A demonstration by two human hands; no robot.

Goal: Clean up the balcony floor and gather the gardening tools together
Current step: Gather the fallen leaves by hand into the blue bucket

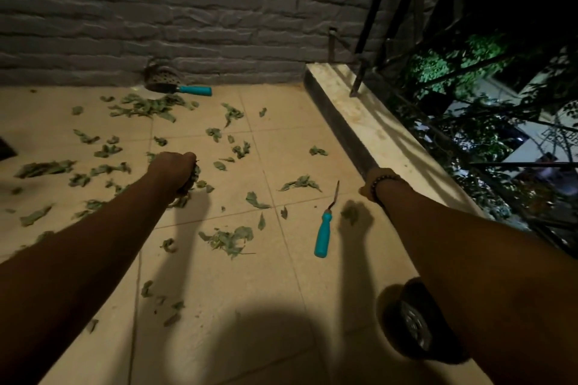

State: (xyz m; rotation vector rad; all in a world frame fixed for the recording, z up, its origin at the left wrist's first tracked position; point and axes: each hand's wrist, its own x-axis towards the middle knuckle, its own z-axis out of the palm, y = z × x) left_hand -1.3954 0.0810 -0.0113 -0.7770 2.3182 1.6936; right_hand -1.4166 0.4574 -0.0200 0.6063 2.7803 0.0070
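Green leaves [142,106] lie scattered over the tiled balcony floor [281,122], thickest near the brick wall. My left hand [175,167] is low over the floor and grips a clump of leaves. A narrow hand tool with a teal handle [322,236] lies on the tiles between my arms. A perforated scoop with a teal handle [169,83] rests against the wall. My right hand [364,190], with a bead bracelet at the wrist, points down beside the ledge; its fingers are hidden behind the wrist.
A raised stone ledge [366,128] with a black metal railing [384,28] bounds the floor on the right, with trees beyond. A grey brick wall [187,9] closes the far side. A dark sandal [416,322] stands at the lower right.
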